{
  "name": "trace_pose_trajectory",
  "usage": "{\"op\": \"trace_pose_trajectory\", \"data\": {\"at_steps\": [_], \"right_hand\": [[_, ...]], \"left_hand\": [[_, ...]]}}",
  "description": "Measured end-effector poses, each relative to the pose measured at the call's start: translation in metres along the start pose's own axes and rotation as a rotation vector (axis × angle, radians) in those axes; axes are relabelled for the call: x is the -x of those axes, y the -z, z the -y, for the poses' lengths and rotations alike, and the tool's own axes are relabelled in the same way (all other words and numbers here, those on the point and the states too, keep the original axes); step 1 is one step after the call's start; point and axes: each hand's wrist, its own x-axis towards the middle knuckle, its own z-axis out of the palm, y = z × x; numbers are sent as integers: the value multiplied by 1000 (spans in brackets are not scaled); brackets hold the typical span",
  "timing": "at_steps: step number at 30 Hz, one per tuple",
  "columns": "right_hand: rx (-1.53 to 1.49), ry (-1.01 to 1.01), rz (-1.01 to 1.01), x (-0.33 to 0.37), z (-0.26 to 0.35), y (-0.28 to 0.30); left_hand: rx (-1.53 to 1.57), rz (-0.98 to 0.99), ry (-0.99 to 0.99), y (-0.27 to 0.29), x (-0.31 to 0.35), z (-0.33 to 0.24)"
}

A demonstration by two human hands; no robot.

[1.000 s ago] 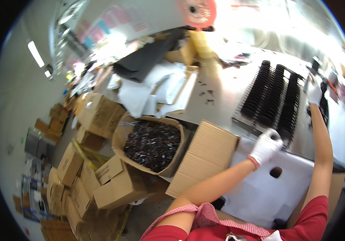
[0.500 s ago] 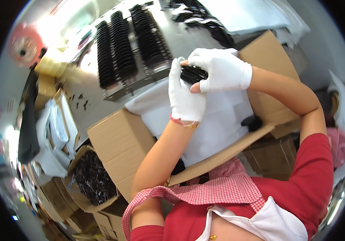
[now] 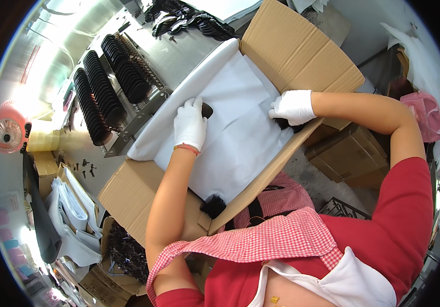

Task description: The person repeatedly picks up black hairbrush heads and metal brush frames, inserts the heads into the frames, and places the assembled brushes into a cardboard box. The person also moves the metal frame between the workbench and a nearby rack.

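An open cardboard box [image 3: 302,46] lined with a white sheet [image 3: 230,148] stands before me. My left hand [image 3: 189,125], in a white fingertip-less glove, is closed round a dark oval piece [image 3: 207,110] over the left part of the sheet. At the right side of the box, my gloved right hand [image 3: 292,106] has its fingers curled on a black piece [image 3: 285,124]; the hand covers part of it. A fuzzy-looking black bundle [image 3: 213,205] sits in the near left corner of the box.
Racks of black curved pieces [image 3: 97,92] stand on the metal table beyond the box, beside a loose black heap [image 3: 184,18]. Small dark bits [image 3: 88,166] lie nearby. A pink fan [image 3: 7,135] is at far left, and closed cartons [image 3: 348,153] are at right.
My hands were together around a bundle of shiny black pieces above the box. They have moved apart and down, left hand onto the sheet, right hand to the box's right side. My view has shifted.
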Motion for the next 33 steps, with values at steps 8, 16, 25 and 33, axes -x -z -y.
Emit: {"op": "trace_pose_trajectory", "data": {"at_steps": [8,16,25,33], "right_hand": [[72,-122,-218,-9,33,-18],[-54,-170,-129,-1,11,-19],[218,-75,-363,-5,6,-30],[262,-143,-77,5,0,-8]], "left_hand": [[-79,184,152,-5,-13,-3],[-125,125,126,-25,-3,-6],[739,-5,216,-13,-2,-21],[1636,371,623,-20,5,-79]]}}
